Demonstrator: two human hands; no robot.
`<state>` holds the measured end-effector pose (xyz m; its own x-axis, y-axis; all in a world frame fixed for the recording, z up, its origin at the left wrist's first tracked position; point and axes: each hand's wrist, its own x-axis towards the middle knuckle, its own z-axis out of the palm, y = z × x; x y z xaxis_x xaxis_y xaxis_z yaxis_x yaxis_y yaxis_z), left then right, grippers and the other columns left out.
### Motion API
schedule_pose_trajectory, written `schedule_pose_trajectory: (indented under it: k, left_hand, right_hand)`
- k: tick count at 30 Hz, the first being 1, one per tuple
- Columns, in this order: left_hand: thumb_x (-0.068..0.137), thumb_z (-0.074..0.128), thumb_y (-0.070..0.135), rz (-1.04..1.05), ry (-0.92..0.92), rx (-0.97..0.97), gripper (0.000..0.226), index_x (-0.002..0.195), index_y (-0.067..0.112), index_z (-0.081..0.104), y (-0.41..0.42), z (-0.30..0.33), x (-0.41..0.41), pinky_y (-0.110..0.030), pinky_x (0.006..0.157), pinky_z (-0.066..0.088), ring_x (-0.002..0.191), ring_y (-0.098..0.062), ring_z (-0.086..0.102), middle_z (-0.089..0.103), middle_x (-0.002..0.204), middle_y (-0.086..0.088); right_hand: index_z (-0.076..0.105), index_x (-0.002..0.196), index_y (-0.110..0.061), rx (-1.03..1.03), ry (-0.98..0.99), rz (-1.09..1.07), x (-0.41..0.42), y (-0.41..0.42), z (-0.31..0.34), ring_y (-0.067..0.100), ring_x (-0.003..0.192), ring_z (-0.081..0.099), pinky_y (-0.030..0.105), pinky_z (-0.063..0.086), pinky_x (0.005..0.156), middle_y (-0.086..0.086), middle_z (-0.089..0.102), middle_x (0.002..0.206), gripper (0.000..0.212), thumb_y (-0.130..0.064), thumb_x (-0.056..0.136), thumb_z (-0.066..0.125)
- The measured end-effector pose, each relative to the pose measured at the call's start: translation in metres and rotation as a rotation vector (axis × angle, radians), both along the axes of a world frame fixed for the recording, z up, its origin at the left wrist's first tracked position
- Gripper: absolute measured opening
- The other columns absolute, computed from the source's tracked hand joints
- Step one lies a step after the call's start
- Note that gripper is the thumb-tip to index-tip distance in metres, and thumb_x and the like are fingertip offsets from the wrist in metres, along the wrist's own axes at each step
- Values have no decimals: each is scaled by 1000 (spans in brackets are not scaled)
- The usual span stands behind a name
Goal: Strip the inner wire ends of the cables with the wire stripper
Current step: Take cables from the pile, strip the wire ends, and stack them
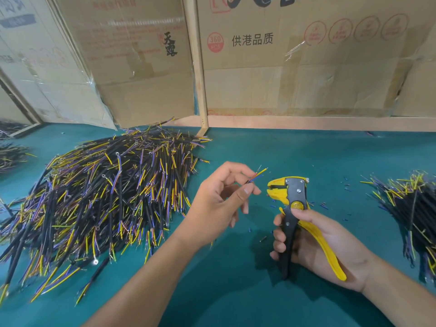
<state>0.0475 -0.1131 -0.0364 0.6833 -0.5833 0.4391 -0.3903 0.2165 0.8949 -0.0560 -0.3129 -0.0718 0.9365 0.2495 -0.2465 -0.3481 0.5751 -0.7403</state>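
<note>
Head view. The wire stripper (292, 208), yellow and black, serves as the landmark, held upright over the green bench top (236, 291). The right hand (313, 241) grips its two handles, thumb laid near the pivot; the handles stand spread and the jaws look apart. Just left of the jaws, the left hand (226, 197) pinches one cable (256, 177) between thumb and forefinger, its coloured inner wires fanning up and right toward the tool's head without touching it. Well left of the stripper lies the large pile of cables (106, 197); well right of it, a smaller pile (410, 208). Cut insulation scraps (324, 206) dot the bench just right of the tool. Cardboard boxes (283, 55) stand behind it.

Likely hazards: because the ends splay apart, a wire may miss the jaws or seat crooked, so strands are nicked or stripped unevenly. A loose pinch could let the cable slide as the blades pull. Fingertips near the jaws risk a nip.
</note>
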Motion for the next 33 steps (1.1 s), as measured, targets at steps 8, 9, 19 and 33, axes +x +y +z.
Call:
schedule_pose_trajectory:
  k: [8, 9, 19, 33]
  left_hand:
    - [101, 53, 16, -9, 5, 25, 20, 111, 30, 63, 2, 0, 3, -18, 46, 34, 56, -8, 38, 63, 90, 6]
    - [101, 52, 16, 14, -21, 45, 21, 110, 32, 64, 3, 0, 3, -18, 48, 34, 56, -8, 37, 63, 90, 8]
    - [102, 51, 4, 277, -513, 328, 22, 108, 17, 67, 1, -3, 5, -14, 72, 37, 80, -6, 53, 57, 90, 12]
    - [102, 52, 8, 313, -460, 366, 21, 108, 28, 55, -6, -9, 4, -8, 61, 32, 66, -4, 47, 59, 86, 12]
  right_hand:
    - [66, 105, -2, 39, -28, 42, 4, -6, -10, 34, 76, 56, 56, 50, 87, 19, 54, 86, 35, -34, 90, 71]
    - [66, 105, -3, 44, -26, 48, 5, -7, -13, 35, 77, 56, 56, 50, 88, 19, 54, 86, 35, -34, 91, 70]
    - [64, 106, -5, 16, -84, 70, 1, -5, -7, 34, 78, 55, 53, 50, 87, 19, 54, 87, 33, -35, 92, 68]
    - [60, 107, 1, -59, -164, 67, -11, 8, 10, 35, 73, 52, 51, 50, 77, 22, 51, 84, 39, -29, 86, 72]
